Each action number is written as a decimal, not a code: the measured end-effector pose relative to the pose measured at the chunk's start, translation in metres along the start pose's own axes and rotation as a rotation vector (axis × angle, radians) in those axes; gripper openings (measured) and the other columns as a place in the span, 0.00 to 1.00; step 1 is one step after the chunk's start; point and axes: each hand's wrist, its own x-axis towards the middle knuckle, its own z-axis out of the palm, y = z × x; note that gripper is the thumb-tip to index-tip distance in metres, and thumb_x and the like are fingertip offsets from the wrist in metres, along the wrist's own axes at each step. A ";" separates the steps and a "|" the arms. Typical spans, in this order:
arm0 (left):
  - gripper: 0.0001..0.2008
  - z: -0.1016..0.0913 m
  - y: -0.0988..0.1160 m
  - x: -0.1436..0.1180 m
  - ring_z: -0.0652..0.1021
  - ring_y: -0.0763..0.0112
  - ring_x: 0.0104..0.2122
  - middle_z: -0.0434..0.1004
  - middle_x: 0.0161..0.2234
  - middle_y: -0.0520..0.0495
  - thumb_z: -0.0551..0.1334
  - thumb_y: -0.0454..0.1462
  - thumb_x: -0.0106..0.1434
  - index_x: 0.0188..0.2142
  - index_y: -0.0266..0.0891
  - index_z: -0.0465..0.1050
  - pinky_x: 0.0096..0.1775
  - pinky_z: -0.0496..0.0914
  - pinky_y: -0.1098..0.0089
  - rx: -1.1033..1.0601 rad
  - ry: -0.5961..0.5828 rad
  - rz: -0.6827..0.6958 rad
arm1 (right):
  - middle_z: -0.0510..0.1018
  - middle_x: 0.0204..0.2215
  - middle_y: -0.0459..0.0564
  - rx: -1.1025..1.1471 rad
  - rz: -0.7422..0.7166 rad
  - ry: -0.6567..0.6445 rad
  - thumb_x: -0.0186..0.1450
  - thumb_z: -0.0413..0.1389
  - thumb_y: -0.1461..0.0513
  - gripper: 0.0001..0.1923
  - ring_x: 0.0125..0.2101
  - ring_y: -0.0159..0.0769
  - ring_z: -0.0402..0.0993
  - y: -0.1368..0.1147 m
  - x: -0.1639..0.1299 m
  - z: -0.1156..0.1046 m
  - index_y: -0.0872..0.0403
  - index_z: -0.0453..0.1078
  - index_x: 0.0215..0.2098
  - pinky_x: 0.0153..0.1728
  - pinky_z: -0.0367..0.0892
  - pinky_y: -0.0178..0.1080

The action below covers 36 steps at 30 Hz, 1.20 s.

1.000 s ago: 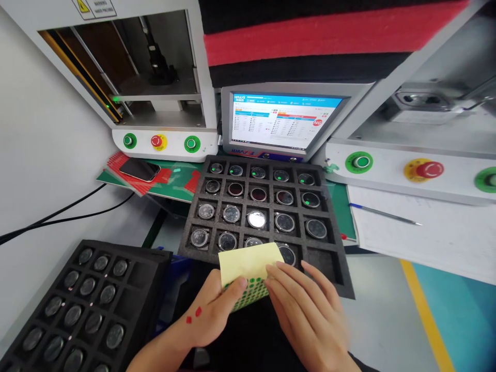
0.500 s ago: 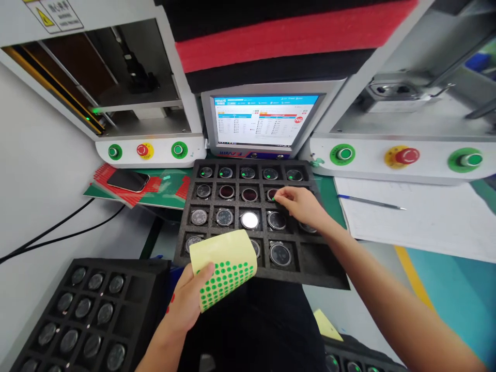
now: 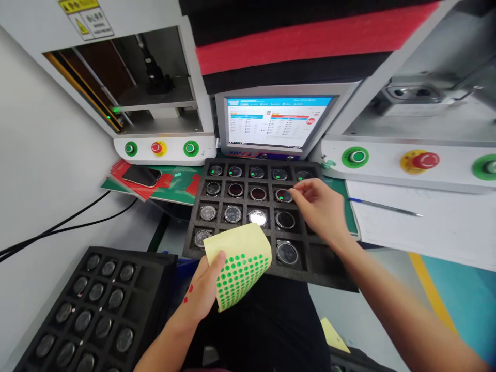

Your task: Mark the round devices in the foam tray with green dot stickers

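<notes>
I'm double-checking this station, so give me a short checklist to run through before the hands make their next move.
1. Sticker sheet held in the left hand, green dots facing the camera: ok.
2. Green dot on the round piece beside the right hand, second row from the monitor: ok.
3. That dot pressed flat: cannot tell, too small to judge.
4. Another sticker between the right hand's fingers: cannot tell, hidden.
5. Full view of the tray: not ok, the sheet and right hand cover parts of it.
6. Phone and pen off the tray: ok.
</notes>
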 end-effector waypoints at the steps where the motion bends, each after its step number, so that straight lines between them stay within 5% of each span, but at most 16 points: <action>1: 0.26 0.000 -0.002 0.000 0.74 0.46 0.54 0.81 0.46 0.36 0.68 0.49 0.57 0.48 0.34 0.78 0.59 0.64 0.52 0.012 -0.043 0.004 | 0.76 0.24 0.46 0.030 -0.070 0.027 0.61 0.55 0.62 0.04 0.24 0.33 0.71 -0.011 -0.017 -0.007 0.53 0.68 0.28 0.29 0.66 0.36; 4: 0.26 0.001 -0.006 -0.002 0.74 0.48 0.54 0.80 0.48 0.36 0.66 0.50 0.60 0.51 0.35 0.76 0.59 0.64 0.53 0.041 -0.159 0.026 | 0.78 0.30 0.47 0.167 -0.621 -0.017 0.64 0.56 0.66 0.03 0.32 0.32 0.73 -0.039 -0.068 -0.022 0.53 0.70 0.33 0.35 0.68 0.36; 6: 0.25 0.003 -0.007 -0.004 0.74 0.49 0.54 0.79 0.49 0.37 0.64 0.49 0.62 0.53 0.35 0.75 0.58 0.64 0.54 0.061 -0.197 0.046 | 0.79 0.34 0.49 0.177 -0.806 -0.105 0.66 0.56 0.68 0.05 0.35 0.33 0.73 -0.048 -0.092 -0.022 0.55 0.70 0.39 0.39 0.69 0.38; 16: 0.22 0.011 0.004 -0.022 0.74 0.59 0.53 0.75 0.54 0.43 0.54 0.47 0.70 0.57 0.39 0.71 0.56 0.65 0.64 0.455 -0.287 0.124 | 0.81 0.33 0.45 0.135 -0.733 -0.091 0.67 0.56 0.69 0.05 0.32 0.32 0.75 -0.044 -0.114 -0.017 0.54 0.71 0.37 0.51 0.61 0.47; 25: 0.23 0.011 0.007 -0.023 0.77 0.56 0.49 0.79 0.48 0.41 0.55 0.49 0.68 0.52 0.36 0.75 0.49 0.70 0.65 0.403 -0.313 0.087 | 0.81 0.34 0.49 0.155 -0.808 -0.082 0.65 0.56 0.71 0.06 0.33 0.33 0.76 -0.042 -0.118 -0.021 0.55 0.71 0.37 0.50 0.65 0.46; 27: 0.24 0.005 0.006 -0.020 0.78 0.55 0.46 0.81 0.44 0.40 0.57 0.51 0.67 0.51 0.35 0.76 0.46 0.71 0.64 0.364 -0.263 0.060 | 0.80 0.34 0.48 0.188 -0.746 -0.071 0.66 0.55 0.69 0.06 0.35 0.33 0.76 -0.036 -0.106 -0.023 0.53 0.70 0.35 0.48 0.67 0.42; 30: 0.26 -0.003 0.003 -0.016 0.79 0.55 0.43 0.82 0.40 0.40 0.59 0.52 0.65 0.49 0.34 0.77 0.45 0.72 0.63 0.317 -0.260 0.024 | 0.79 0.32 0.47 0.253 -0.358 -0.062 0.65 0.56 0.62 0.05 0.35 0.33 0.76 -0.022 -0.067 -0.015 0.52 0.69 0.30 0.38 0.70 0.36; 32: 0.26 -0.006 0.003 -0.014 0.79 0.56 0.41 0.82 0.39 0.41 0.59 0.53 0.64 0.49 0.34 0.78 0.45 0.71 0.64 0.347 -0.304 -0.020 | 0.77 0.26 0.47 0.296 -0.115 -0.192 0.62 0.55 0.56 0.09 0.28 0.34 0.75 -0.011 -0.033 -0.001 0.53 0.69 0.29 0.31 0.70 0.35; 36: 0.27 -0.008 0.008 -0.015 0.78 0.57 0.40 0.82 0.36 0.43 0.58 0.55 0.64 0.45 0.34 0.79 0.43 0.71 0.65 0.543 -0.336 -0.023 | 0.70 0.16 0.44 0.273 -0.017 -0.452 0.57 0.55 0.53 0.13 0.16 0.30 0.66 -0.003 0.019 0.036 0.55 0.70 0.25 0.20 0.64 0.33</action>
